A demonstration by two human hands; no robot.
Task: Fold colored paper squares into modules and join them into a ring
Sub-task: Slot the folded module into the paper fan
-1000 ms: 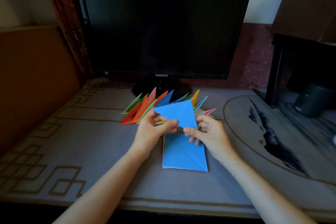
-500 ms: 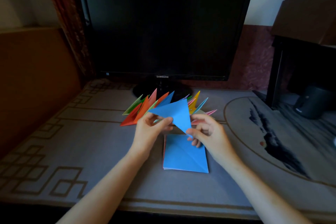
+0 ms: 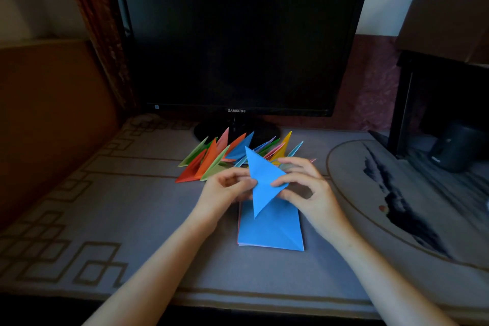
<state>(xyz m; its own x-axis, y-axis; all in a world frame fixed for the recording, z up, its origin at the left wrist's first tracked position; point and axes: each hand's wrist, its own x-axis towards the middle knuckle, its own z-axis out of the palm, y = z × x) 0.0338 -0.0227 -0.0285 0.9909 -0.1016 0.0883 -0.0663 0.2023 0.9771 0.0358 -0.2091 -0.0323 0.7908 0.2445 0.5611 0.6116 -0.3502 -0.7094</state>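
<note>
A blue folded paper triangle (image 3: 262,180) hangs in the air between both hands, one tip up and one tip down. My left hand (image 3: 227,188) pinches its left edge with thumb and fingers. My right hand (image 3: 304,185) pinches its right corner. Under the hands a stack of paper squares (image 3: 272,230), blue on top, lies flat on the table. Behind it, several folded modules (image 3: 211,159) in red, orange, green, blue, yellow and pink lie fanned out with their tips up.
A black monitor (image 3: 238,40) on a round stand stands right behind the modules. The grey patterned table cover (image 3: 119,219) reaches the near edge. A dark shelf with a small black speaker (image 3: 455,148) is at the right. A brown wall panel borders the left.
The blue triangle has been turned from lying wide to standing with a tip pointing down. Both hands have shifted their hold along its edges and risen slightly.
</note>
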